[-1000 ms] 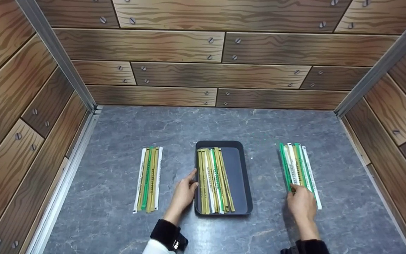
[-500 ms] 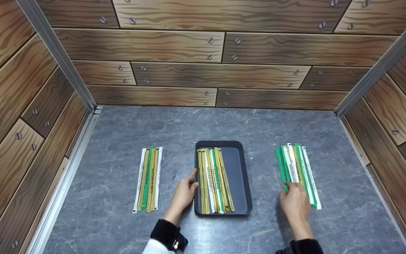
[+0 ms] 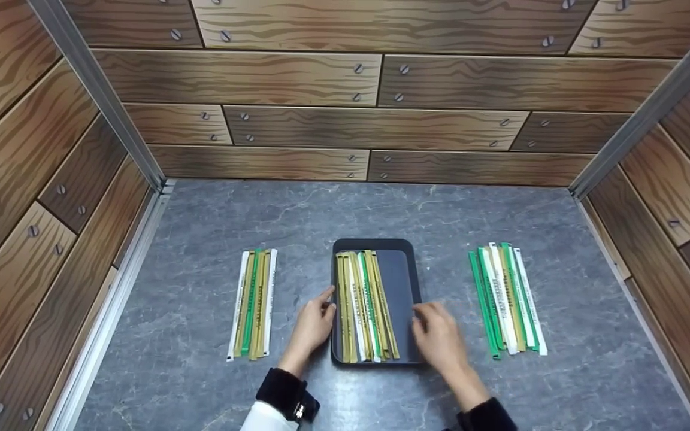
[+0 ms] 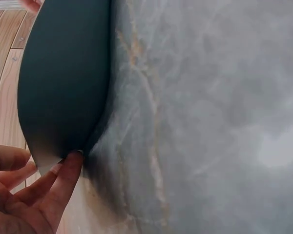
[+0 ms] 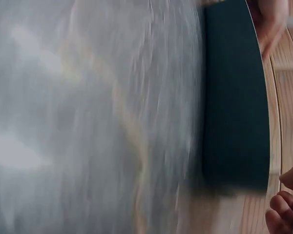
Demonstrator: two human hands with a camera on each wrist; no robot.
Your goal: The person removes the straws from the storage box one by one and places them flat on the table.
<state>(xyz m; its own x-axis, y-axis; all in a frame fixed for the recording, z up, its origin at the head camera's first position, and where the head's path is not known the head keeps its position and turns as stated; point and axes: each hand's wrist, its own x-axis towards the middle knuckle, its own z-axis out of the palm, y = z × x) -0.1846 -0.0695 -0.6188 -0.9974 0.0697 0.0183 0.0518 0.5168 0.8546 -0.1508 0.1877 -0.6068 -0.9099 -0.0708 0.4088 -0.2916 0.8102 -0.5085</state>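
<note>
In the head view, a dark tray (image 3: 402, 299) holds several thin gold, white and green sticks (image 3: 366, 305) lying lengthwise in its left part. My left hand (image 3: 311, 326) touches the tray's left wall. The left wrist view has the fingertips of my left hand (image 4: 36, 187) against the outside of the tray (image 4: 66, 73). At the tray's right rim is my right hand (image 3: 441, 338), with no stick visible in it. The right wrist view, partly blurred, shows my right hand (image 5: 287, 204) with bent fingers beside the tray (image 5: 237, 102).
One group of gold, green and white sticks (image 3: 252, 305) lies on the grey marbled table (image 3: 297, 209) left of the tray. Another group of sticks (image 3: 507, 299) lies to the right. Wood-patterned panels (image 3: 297, 78) stand behind and on both sides.
My right hand has left the right group and moved left to the tray's right rim. The leftmost green stick there has shifted slightly left. My left hand has stayed at the tray.
</note>
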